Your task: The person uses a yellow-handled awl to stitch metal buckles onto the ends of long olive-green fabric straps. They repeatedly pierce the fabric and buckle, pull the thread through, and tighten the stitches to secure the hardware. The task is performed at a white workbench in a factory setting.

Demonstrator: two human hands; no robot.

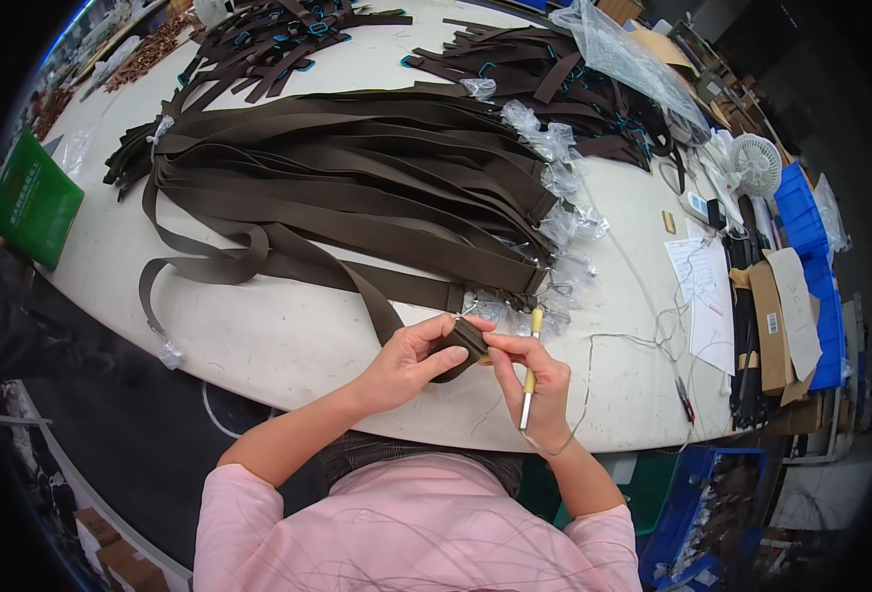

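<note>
Works at a white table point(613, 419), with a large bundle of dark brown straps point(327, 168) spread beyond and to the left of the fingers point(431, 329). Has crumpled clear plastic wraps point(559, 178) around the bundle's right-hand ends, with the nearest ones crowding the space just past the right fingertips. Faces, much farther beyond the fingers, two tangled piles of straps with turquoise buckles point(278, 39). Meets thin pale wires point(633, 340) looping to the right of the fingers, then papers point(707, 286), flattened cardboard point(766, 326), blue bins point(821, 286) and a small white fan point(755, 163) farther off on that side. Grips a folded strap end point(465, 340) between thumb and fingers of the left hand point(401, 365), and touches its right side with closed thumb and forefinger of the right hand point(534, 370). Also holds in the right hand a slim yellow-handled tool point(530, 380), with its pale metal tip pointing back toward the wrist. Looks dark brown, flat and woven at that strap end, doubled into a short, thick, ridged stack between both sets of fingertips.
</note>
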